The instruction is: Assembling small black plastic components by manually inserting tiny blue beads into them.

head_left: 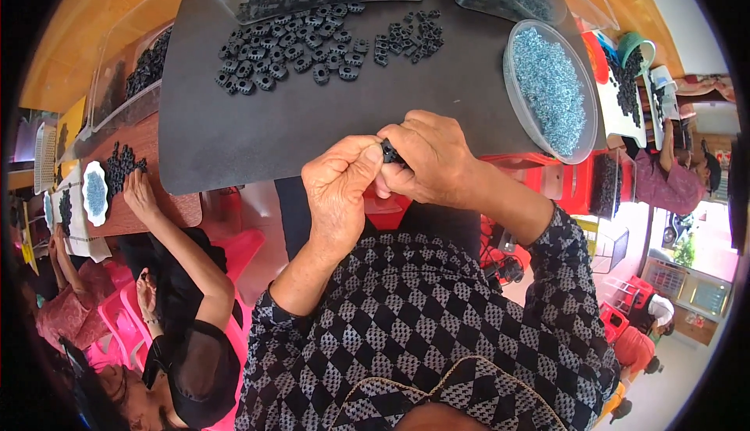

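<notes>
My two hands meet just above the near edge of a dark grey table. A small black plastic part is pinched between them. My left hand grips it from the left with thumb and fingers. My right hand is closed around its right side, hiding much of it. Farther off on the table lies a heap of black plastic pieces with holes. To its right is a smaller group of finer black pieces.
A round clear tub of small silvery-blue pieces stands at the table's right edge. Clear bins of parts, one at the far edge, line the back. At left, a co-worker's hand reaches toward black parts on a brown table.
</notes>
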Demonstrator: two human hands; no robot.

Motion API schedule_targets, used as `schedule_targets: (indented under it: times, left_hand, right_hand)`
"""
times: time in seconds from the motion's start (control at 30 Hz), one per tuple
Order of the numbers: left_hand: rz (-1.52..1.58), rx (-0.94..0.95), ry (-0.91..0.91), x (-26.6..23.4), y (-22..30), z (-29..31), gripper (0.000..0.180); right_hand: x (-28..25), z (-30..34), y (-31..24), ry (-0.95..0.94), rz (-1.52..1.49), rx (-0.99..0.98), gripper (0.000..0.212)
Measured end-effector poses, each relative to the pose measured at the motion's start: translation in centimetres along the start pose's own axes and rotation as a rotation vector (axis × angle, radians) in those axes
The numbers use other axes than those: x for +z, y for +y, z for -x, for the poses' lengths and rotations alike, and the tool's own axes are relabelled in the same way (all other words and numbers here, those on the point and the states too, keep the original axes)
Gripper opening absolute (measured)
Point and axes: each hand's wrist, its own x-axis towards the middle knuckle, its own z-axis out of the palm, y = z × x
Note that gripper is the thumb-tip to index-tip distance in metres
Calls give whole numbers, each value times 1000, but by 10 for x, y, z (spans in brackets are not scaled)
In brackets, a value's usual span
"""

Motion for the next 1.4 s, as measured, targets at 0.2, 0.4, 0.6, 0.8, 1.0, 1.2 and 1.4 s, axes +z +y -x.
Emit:
schedule_targets:
  times: [0.2, 0.4, 0.6, 0.8, 1.0, 1.2, 1.4]
  left_hand:
    - [28, 25, 0, 1, 0, -1, 18]
    - [-17, 23, 10, 2, 0, -5, 18]
    - [-67, 20, -5, 7, 6, -3, 19]
    - [-253, 65, 11, 12, 17, -1, 18]
    - [-551, 919, 43, 2, 97, 22, 8]
    - [282, 1471, -563, 14, 165, 36, 5]
    - [157, 1641, -412, 32, 176, 41, 22]
  right_hand:
    - [7, 4, 3, 123, -47, -22, 39]
    - [1, 1, 2, 78, -5, 48, 42]
    - [-8, 3, 1, -16, 68, -12, 38]
    - [-25, -6, 9, 5, 177, 54, 39]
    - [-117, -61, 56, 266, 456, 225, 29]
    - [-188, -102, 171, 281, 667, 323, 18]
    - [-194, -107, 150, 79, 715, 751, 44]
